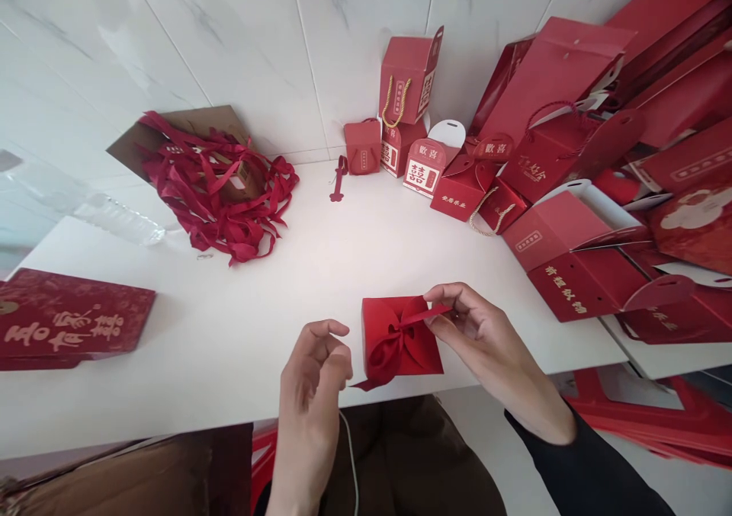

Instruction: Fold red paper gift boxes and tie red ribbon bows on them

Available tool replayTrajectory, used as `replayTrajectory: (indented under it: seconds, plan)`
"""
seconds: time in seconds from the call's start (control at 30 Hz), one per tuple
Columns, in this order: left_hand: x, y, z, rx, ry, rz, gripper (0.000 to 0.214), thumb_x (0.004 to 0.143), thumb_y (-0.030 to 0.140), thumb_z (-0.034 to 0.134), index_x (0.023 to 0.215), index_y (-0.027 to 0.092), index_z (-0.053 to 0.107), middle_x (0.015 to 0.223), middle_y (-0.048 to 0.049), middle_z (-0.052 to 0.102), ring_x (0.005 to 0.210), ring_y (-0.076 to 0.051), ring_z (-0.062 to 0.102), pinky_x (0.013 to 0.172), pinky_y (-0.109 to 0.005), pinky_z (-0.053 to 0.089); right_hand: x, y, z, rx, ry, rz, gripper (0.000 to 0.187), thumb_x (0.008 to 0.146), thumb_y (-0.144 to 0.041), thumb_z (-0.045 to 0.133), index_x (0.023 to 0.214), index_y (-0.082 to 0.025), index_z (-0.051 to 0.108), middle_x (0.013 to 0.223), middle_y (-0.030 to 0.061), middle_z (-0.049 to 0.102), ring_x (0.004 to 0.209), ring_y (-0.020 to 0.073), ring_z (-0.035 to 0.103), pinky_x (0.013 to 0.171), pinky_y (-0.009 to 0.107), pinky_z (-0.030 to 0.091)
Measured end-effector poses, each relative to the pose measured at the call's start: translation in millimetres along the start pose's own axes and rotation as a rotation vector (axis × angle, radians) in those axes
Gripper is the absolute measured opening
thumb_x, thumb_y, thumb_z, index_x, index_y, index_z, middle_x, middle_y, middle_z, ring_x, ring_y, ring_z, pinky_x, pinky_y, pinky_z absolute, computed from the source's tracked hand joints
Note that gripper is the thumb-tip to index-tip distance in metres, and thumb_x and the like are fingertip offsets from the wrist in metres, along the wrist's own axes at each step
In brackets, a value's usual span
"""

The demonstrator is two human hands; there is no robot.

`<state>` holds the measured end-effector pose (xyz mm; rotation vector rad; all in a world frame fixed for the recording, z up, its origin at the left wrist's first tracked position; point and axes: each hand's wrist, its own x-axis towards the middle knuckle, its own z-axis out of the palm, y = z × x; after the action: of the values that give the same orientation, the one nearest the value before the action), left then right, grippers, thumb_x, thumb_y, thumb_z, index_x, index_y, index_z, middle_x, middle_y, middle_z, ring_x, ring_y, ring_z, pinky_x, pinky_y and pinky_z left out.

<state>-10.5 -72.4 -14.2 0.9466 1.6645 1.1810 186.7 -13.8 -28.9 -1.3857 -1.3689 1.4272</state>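
A small red gift box (422,352) lies on the white table (337,264) near its front edge, its curved flaps folded over the top. A red ribbon (384,357) is tied in a bow at the middle of the box. My right hand (466,319) pinches one end of that ribbon between thumb and fingers at the box's upper right corner. Left of the box, my left hand (318,367) hovers with curled fingers, thumb and forefinger apart and nothing between them. The ribbon's other loop and tail hang toward the lower left, close to my left hand.
Loose red ribbons (223,203) spill from a cardboard box (129,144) at the back left. Several red gift boxes (420,167) stand along the wall and right side. A red bag (74,318) lies at left, near a clear plastic bottle (123,219). Red stools (646,417) stand below.
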Motion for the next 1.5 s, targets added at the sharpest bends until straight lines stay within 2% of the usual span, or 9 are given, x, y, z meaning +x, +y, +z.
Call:
replayTrajectory:
  seconds: [0.13,0.27,0.63,0.73,0.87,1.03,1.13,1.3,1.5]
  plan:
    - [-10,5,-3.1,0.205,-0.026,0.011,0.021,0.088,0.045,0.06,0.098,0.027,0.062,0.079,-0.0002,0.055,0.074,-0.019,0.049,0.063,-0.028,0.039,0,3,0,-0.007,0.003,-0.012,0.019,0.096,-0.042,0.065,0.109,-0.028,0.064,0.1,0.001,0.064,0.096,0.0213,0.061,0.082,0.034,0.048]
    - [-11,6,7.7,0.381,-0.059,0.162,0.015,0.087,0.038,0.062,0.083,0.025,0.058,0.078,-0.0007,0.056,0.072,-0.019,0.048,0.061,-0.029,0.039,0,2,1,-0.042,0.01,-0.011,0.021,0.096,-0.042,0.065,0.109,-0.026,0.064,0.099,0.0021,0.064,0.093,0.0215,0.061,0.081,0.034,0.049]
    - [-2,-8,24.7,0.632,0.141,0.412,0.015,0.093,0.016,0.045,0.081,0.025,0.045,0.074,0.001,0.051,0.069,-0.019,0.048,0.065,-0.032,0.038,-1,0,1,-0.038,-0.008,0.012,0.019,0.091,-0.038,0.066,0.106,-0.027,0.063,0.101,0.0026,0.065,0.098,0.0236,0.064,0.08,0.034,0.051]
    - [-1,-6,23.3,0.572,0.094,0.376,0.016,0.09,0.012,0.045,0.082,0.025,0.041,0.074,0.002,0.049,0.068,-0.017,0.046,0.063,-0.03,0.037,-1,2,1,-0.032,0.014,0.001,0.02,0.089,-0.036,0.069,0.106,-0.027,0.064,0.101,0.0031,0.066,0.1,0.0244,0.064,0.081,0.034,0.053]
    - [2,0,21.4,0.355,0.042,0.207,0.019,0.08,0.007,0.051,0.082,0.025,0.044,0.074,0.0036,0.046,0.064,-0.014,0.044,0.057,-0.025,0.038,-2,4,1,-0.056,0.027,-0.01,0.021,0.088,-0.034,0.07,0.107,-0.027,0.065,0.103,0.004,0.068,0.1,0.0242,0.064,0.08,0.033,0.054]
    - [4,-3,26.3,0.029,0.158,0.195,0.014,0.078,0.01,0.054,0.083,0.023,0.055,0.079,0.0017,0.05,0.073,-0.014,0.051,0.063,-0.025,0.046,-4,2,1,-0.051,0.007,-0.037,0.021,0.089,-0.037,0.069,0.107,-0.027,0.065,0.102,0.0037,0.067,0.097,0.0235,0.065,0.08,0.032,0.056]
    - [4,-7,27.2,-0.024,0.194,0.23,0.016,0.078,0.012,0.057,0.089,0.022,0.061,0.082,-0.0001,0.054,0.078,-0.015,0.055,0.066,-0.026,0.05,-4,1,0,-0.033,0.006,-0.05,0.021,0.09,-0.04,0.07,0.105,-0.026,0.066,0.101,0.004,0.066,0.095,0.0228,0.064,0.082,0.032,0.056]
    - [5,-9,24.9,0.014,0.211,0.169,0.024,0.072,0.01,0.057,0.092,0.023,0.063,0.082,0.0011,0.056,0.068,-0.012,0.051,0.058,-0.022,0.047,-2,5,4,0.054,0.024,-0.023,0.016,0.09,-0.036,0.071,0.101,-0.026,0.067,0.096,0.0024,0.063,0.087,0.0192,0.06,0.073,0.027,0.055]
    - [6,-6,16.2,-0.088,0.11,0.119,0.017,0.081,0.017,0.06,0.097,0.023,0.063,0.084,0.0012,0.056,0.07,-0.012,0.055,0.06,-0.022,0.048,-4,6,6,0.042,0.018,0.006,0.018,0.099,-0.043,0.06,0.1,-0.026,0.066,0.088,0.0012,0.065,0.071,0.0167,0.059,0.066,0.029,0.053]
